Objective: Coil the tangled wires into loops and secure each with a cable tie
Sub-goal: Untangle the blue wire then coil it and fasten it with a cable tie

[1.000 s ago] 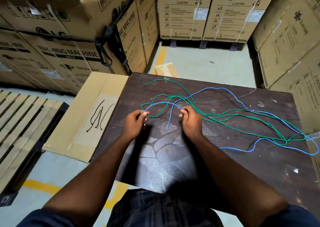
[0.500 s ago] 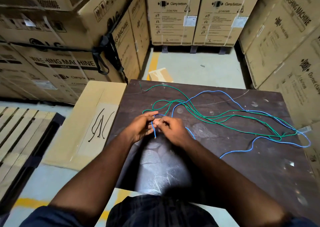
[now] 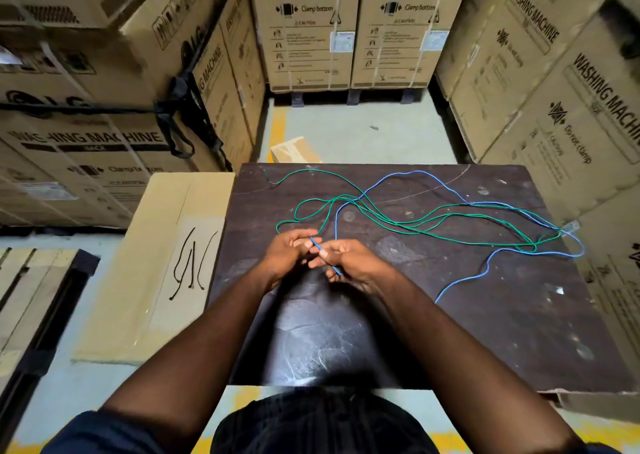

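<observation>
A blue wire (image 3: 460,195) and a green wire (image 3: 433,216) lie tangled across the dark table (image 3: 502,315). My left hand (image 3: 289,253) and my right hand (image 3: 349,263) meet at the table's middle, both pinching a short stretch of the blue wire near its end. The blue wire runs from my fingers up and right in a long curve, then back toward my right forearm. A bend of the green wire passes just behind my left hand. Three black cable ties (image 3: 190,263) lie on a flat cardboard sheet (image 3: 156,246) left of the table.
Tall washing-machine cartons (image 3: 304,28) wall in the space on the left, back and right. A small cardboard box (image 3: 294,150) sits on the floor behind the table. A wooden pallet (image 3: 24,298) lies at the far left. A clear tape scrap (image 3: 569,227) rests at the table's right edge.
My hands came together from about a hand-width apart, folding the blue wire's end between them. The loose blue loop at the right has shifted slightly. The camera tilted up a little.
</observation>
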`<control>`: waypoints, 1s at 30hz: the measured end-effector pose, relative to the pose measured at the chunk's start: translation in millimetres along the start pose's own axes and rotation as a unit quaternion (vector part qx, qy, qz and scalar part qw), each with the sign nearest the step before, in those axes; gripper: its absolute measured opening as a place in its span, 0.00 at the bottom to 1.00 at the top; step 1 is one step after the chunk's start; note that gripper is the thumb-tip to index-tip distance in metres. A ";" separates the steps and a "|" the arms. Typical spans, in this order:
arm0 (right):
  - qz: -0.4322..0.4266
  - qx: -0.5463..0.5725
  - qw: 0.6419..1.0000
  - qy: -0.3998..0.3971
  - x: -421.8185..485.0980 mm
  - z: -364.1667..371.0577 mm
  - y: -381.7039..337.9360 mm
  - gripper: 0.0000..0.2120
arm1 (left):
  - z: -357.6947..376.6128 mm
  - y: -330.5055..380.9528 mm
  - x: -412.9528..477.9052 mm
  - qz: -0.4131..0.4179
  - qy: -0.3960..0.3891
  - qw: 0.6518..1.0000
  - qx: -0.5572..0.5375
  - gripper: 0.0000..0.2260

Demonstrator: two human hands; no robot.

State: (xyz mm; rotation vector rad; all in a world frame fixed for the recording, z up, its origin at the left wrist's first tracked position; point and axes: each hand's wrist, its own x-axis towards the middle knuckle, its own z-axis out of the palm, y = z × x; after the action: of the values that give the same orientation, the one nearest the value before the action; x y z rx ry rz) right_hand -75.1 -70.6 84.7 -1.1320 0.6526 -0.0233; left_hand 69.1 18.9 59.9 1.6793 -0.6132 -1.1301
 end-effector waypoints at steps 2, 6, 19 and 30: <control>0.022 0.027 0.999 -0.003 -3.7 -0.3 -1.6 0.08 | -3.2 -2.5 0.8 0.047 0.017 0.998 0.037 0.12; 0.052 0.043 0.998 0.010 -8.9 -1.6 0.2 0.13 | -6.0 0.2 -1.9 0.151 0.018 0.977 0.152 0.06; 0.126 0.145 0.977 -0.091 -27.0 -20.2 -26.6 0.11 | 13.7 4.3 12.3 0.260 0.015 0.947 0.189 0.04; 0.125 0.183 0.948 -0.229 -51.7 -57.8 -31.6 0.19 | 72.3 17.7 21.0 0.240 -0.002 0.963 0.126 0.06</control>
State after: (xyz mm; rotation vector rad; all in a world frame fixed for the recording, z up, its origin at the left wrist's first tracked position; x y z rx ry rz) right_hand -136.3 -115.2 120.6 -0.6553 0.3483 0.3165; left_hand 15.8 -37.0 61.6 1.6134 -1.1336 -0.7265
